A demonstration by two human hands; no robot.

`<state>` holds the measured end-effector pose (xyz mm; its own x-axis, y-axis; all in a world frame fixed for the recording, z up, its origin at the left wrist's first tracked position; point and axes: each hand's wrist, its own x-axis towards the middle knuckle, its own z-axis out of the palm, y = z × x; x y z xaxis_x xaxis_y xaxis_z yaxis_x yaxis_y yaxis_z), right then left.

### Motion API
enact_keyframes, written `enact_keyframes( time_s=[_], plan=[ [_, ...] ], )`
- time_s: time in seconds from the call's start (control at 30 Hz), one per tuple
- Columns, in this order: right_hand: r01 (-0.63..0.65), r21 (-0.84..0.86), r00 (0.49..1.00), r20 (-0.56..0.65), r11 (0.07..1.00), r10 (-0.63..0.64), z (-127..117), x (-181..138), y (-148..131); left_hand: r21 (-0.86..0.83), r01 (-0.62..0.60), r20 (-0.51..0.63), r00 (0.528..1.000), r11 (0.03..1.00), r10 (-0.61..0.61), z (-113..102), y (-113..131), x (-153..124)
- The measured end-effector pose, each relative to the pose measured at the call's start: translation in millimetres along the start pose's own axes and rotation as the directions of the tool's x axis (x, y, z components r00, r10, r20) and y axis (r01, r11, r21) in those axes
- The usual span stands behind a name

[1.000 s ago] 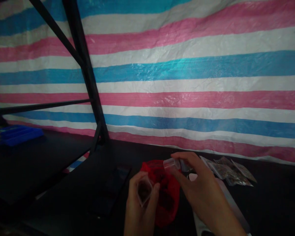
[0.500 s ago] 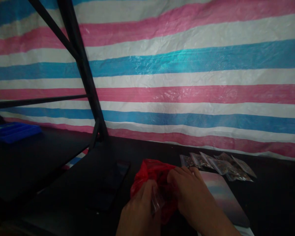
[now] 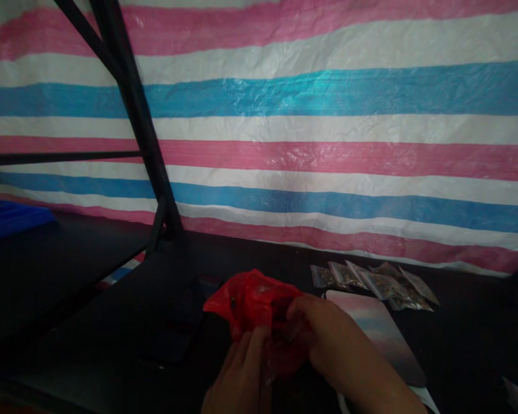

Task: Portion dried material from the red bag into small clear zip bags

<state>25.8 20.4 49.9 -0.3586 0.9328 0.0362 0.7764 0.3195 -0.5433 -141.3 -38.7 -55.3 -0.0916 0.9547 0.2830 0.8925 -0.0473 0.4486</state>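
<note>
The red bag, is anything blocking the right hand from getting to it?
Nothing visible is. The right hand is at the opening of the red bag, the left hand is at its near side, and the small packets lie off to the right.

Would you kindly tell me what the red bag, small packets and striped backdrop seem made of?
Red bag: likely thin, glossy plastic film; it crinkles and looks partly see-through.
Small packets: probably clear, shiny plastic; their contents show through.
Striped backdrop: perhaps semi-gloss plastic sheeting, given its wrinkles and sheen.
</note>
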Motion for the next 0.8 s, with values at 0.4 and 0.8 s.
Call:
enact_keyframes(
  time_s=[0.4,0.8],
  plan=[
    [-0.046,-0.101,0.998,0.034,0.994,0.05,9.5,2.5,-20.5,-0.527,-0.109,-0.353,0.93,0.843,-0.101,-36.0,4.6,11.0],
    [0.03,0.023,0.996,0.082,0.999,-0.032,20.4,9.2,-17.2,-0.694,0.085,-0.05,0.985,0.715,-0.165,-37.3,-17.3,16.5]
  ],
)
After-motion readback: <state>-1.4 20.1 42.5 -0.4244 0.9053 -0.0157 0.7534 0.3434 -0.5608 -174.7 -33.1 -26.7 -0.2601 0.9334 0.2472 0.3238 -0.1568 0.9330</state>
